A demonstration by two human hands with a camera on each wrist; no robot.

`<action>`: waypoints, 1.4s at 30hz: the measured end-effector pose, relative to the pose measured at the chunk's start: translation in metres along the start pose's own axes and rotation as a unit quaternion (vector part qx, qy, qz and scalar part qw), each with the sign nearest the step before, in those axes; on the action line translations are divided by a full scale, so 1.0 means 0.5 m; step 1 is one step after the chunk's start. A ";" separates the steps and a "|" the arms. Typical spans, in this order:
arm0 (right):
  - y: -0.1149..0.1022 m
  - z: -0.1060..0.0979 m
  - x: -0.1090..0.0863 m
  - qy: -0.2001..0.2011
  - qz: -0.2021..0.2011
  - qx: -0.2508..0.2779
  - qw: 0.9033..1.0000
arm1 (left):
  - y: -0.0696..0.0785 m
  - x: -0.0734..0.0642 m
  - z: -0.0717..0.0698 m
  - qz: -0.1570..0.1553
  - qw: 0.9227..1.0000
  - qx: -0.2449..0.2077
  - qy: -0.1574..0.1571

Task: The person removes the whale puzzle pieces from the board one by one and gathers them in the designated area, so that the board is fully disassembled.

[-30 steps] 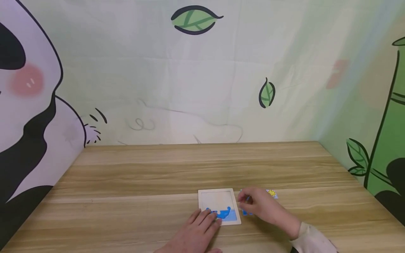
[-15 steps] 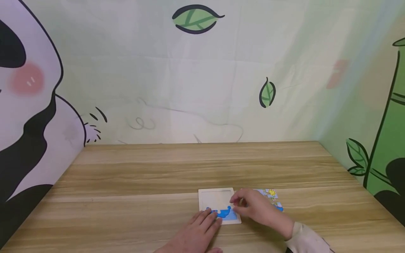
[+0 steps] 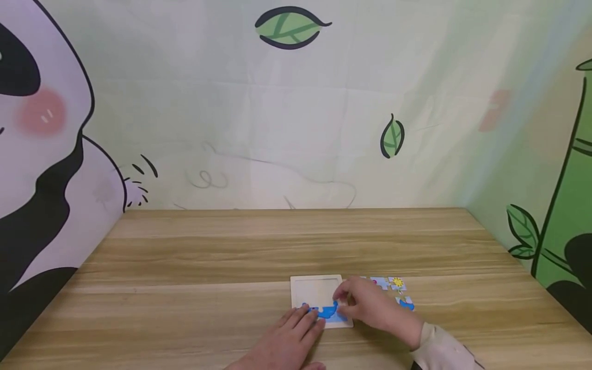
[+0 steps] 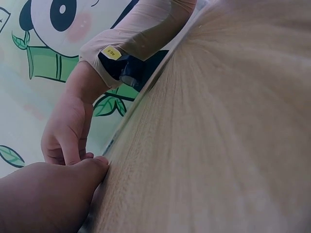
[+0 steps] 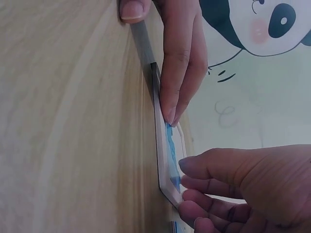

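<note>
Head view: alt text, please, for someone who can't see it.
A person's left hand rests on a partly filled square puzzle tray; the right hand is over its right edge. Loose pieces lie to the tray's right on a wooden table, before a wall showing a cartoon panda.

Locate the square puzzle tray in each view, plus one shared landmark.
Head: the tray lies low, just right of centre.
Left wrist: can't make it out.
Right wrist: the tray, nearly edge-on, around the middle.
Shared landmark: left hand; bottom centre, lower left, upper centre respectively.
</note>
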State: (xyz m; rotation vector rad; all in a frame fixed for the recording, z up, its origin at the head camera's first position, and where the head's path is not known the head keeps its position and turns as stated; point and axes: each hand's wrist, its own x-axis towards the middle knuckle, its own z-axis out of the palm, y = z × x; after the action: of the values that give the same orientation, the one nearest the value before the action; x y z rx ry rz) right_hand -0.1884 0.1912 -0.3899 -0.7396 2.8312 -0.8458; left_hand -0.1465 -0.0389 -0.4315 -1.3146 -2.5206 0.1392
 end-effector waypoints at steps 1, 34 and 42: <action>0.000 0.000 0.001 -0.002 0.002 -0.003 1.000 | 0.000 0.000 -0.001 0.000 1.000 -0.003 -0.004; -0.008 0.004 0.009 -0.008 0.027 -0.005 1.000 | 0.000 -0.001 0.003 -0.002 1.000 -0.020 0.005; -0.008 0.000 0.006 -0.010 0.016 0.009 1.000 | -0.001 0.000 -0.001 -0.008 0.999 -0.041 -0.023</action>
State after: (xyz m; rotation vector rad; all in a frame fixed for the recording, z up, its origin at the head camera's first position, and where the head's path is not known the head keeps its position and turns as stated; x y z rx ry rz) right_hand -0.1891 0.1869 -0.3879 -0.6932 2.8071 -0.8521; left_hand -0.1470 -0.0392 -0.4308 -1.3371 -2.5995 0.0650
